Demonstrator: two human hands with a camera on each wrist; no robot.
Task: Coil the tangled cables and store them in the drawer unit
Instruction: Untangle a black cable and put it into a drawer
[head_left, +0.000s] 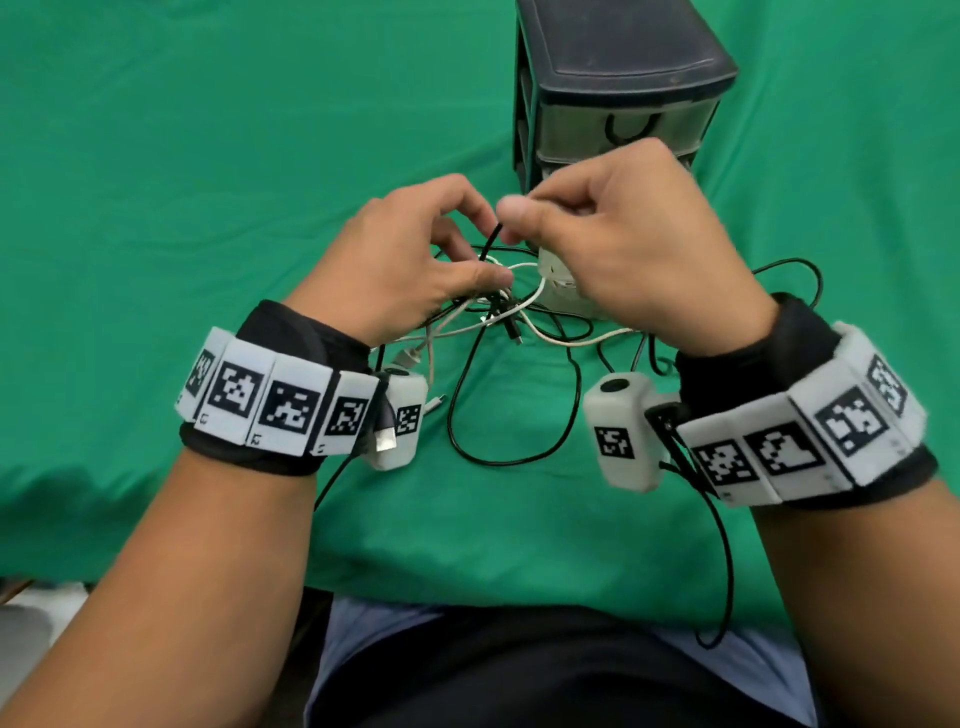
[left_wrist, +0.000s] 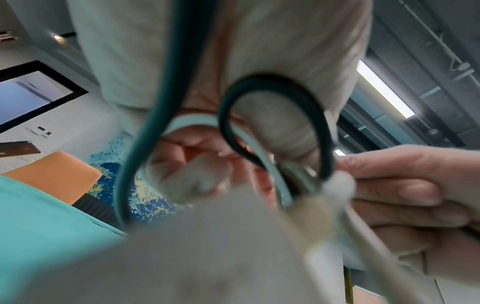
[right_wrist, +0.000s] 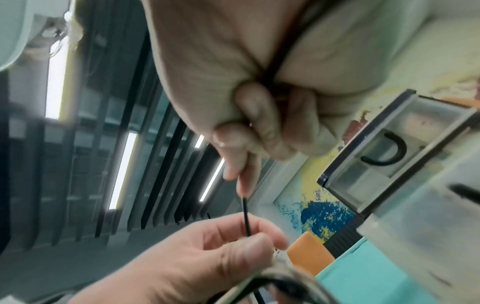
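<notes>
Black cable (head_left: 491, 241) pinched between left hand (head_left: 400, 260) and right hand (head_left: 623, 244)

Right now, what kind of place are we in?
Probably an office or lab set up for recording: green cloth over the table, strip ceiling lights, a wall screen, tracking markers on both wrists.

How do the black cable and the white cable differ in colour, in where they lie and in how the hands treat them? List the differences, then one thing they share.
1. The black cable is dark and thin; the white cable is pale.
2. The right hand pinches the black cable's strand and draws it up from the left hand; the right hand holds no white cable.
3. The black cable loops widely toward the person; the white cable stays near the knot.

Shared: both are tangled together on the green cloth.
</notes>
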